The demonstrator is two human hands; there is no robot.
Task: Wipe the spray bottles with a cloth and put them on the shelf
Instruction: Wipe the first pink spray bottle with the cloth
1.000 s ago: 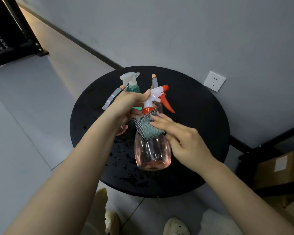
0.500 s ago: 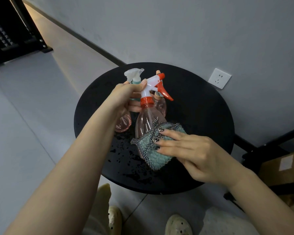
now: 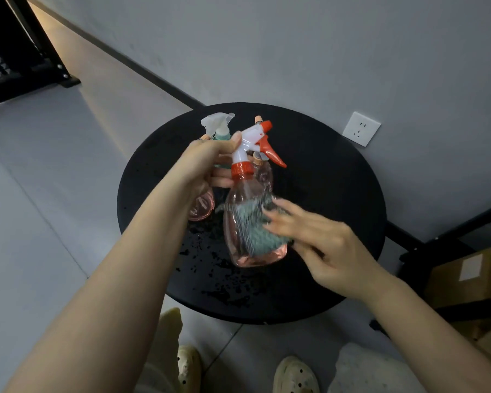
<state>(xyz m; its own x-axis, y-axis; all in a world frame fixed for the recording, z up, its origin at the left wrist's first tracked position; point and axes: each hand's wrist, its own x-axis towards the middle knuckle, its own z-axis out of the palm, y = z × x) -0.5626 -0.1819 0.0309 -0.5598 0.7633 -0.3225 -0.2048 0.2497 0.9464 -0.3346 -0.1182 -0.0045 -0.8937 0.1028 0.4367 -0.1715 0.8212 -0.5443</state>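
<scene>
My left hand point(image 3: 207, 163) grips the neck of a clear pink spray bottle point(image 3: 240, 194) with a white and red trigger head, holding it upright above the round black table point(image 3: 323, 180). A teal checked cloth point(image 3: 250, 225) lies against the bottle's far side and shows through the plastic. My right hand point(image 3: 323, 242) presses the cloth onto the bottle with outstretched, motion-blurred fingers. Three more bottles stand behind: a teal one with a clear trigger point(image 3: 219, 127), a pink one point(image 3: 200, 207) partly hidden by my left hand, and a pink one with an orange cap point(image 3: 264, 171).
Water drops point(image 3: 210, 268) speckle the table's near side. A black shelf unit point(image 3: 17, 52) stands at the far left on the floor. A wall socket point(image 3: 360, 128) is behind the table. Cardboard boxes point(image 3: 465, 273) and a black frame sit at the right.
My right hand slid the cloth from the bottle's shoulder down its body, then round to the far side. My left hand kept its hold on the neck and turned the bottle a little.
</scene>
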